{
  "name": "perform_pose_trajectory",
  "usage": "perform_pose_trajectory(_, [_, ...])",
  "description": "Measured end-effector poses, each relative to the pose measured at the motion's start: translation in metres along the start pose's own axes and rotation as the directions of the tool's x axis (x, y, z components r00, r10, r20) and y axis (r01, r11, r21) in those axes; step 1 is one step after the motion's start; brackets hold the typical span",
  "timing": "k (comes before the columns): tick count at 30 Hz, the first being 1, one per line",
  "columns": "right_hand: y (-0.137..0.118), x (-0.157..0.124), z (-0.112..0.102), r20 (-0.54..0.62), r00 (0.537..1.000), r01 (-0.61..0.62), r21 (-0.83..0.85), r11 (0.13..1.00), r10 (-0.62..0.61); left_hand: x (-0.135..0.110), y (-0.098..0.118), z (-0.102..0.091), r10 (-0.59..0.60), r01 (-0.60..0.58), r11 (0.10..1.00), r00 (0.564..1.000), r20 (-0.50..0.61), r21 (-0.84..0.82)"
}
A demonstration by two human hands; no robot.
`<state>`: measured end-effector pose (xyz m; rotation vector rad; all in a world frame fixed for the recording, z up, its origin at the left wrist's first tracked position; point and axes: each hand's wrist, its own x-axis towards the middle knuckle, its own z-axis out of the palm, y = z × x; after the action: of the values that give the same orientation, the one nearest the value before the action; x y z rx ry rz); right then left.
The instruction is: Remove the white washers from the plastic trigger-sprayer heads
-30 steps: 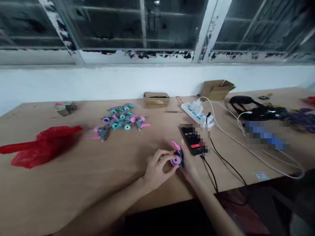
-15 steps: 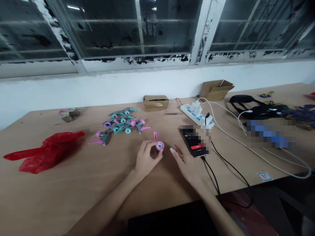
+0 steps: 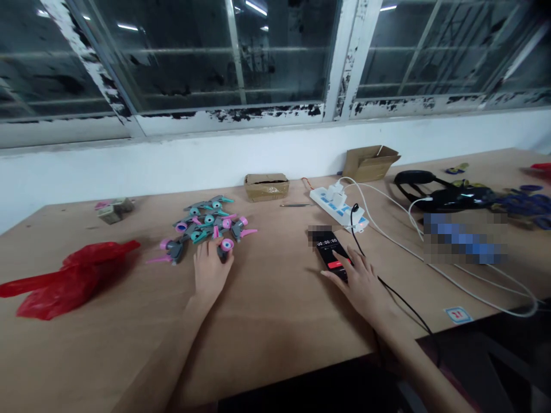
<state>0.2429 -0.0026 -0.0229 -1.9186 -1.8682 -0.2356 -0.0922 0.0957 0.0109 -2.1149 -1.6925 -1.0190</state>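
My left hand point(image 3: 210, 269) is closed around a small pink-and-grey plastic piece point(image 3: 228, 245) with a round pink ring facing up. It is at the near edge of a pile of similar grey, teal and pink pieces point(image 3: 209, 219), and its fingers hide part of the held one. Over on the right, my right hand point(image 3: 361, 287) has its fingers spread above a phone point(image 3: 329, 246) and holds nothing. A fingertip is at the phone's screen, near the red button; whether it touches, I cannot tell. The screen shows a timer at zero.
A red plastic bag point(image 3: 81, 275) lies at the left. Along the wall are a small cardboard box point(image 3: 267, 187), an open carton point(image 3: 371, 163) and a white power strip point(image 3: 338, 209) with trailing cables. A thin metal tool point(image 3: 297, 205) lies near the small box.
My left hand has moved left to the pile with the pink-and-grey piece. My right hand has shifted right and forward over the phone, its fingers spreading.
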Motion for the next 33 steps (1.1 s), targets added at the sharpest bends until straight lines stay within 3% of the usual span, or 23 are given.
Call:
perform_pose_trajectory(7, [-0.005,-0.008,0.007,-0.008,1.0,-0.03,-0.047,0.998,0.03,-0.008,0.005,0.002,-0.011,0.006,0.996,0.998,0.061,0.084])
perform_pose_trajectory(12, [-0.011,-0.008,0.005,-0.009,0.997,-0.079,-0.041,0.996,0.079,-0.01,0.012,0.001,0.028,-0.028,1.0,0.999,0.021,-0.008])
perform_pose_trajectory(16, [-0.009,-0.005,0.002,0.006,0.994,-0.11,-0.011,0.994,0.11,-0.012,0.019,0.0,0.055,-0.052,0.996,0.997,0.051,-0.068])
perform_pose_trajectory(24, [0.001,-0.003,0.022,-0.142,0.986,-0.072,0.073,0.995,0.082,-0.017,0.029,0.0,0.079,-0.064,0.982,0.994,0.079,-0.18])
perform_pose_trajectory(33, [0.005,0.008,0.019,-0.103,0.993,-0.053,0.036,0.998,0.056,-0.021,0.034,0.001,0.054,-0.022,0.97,0.991,0.124,-0.244])
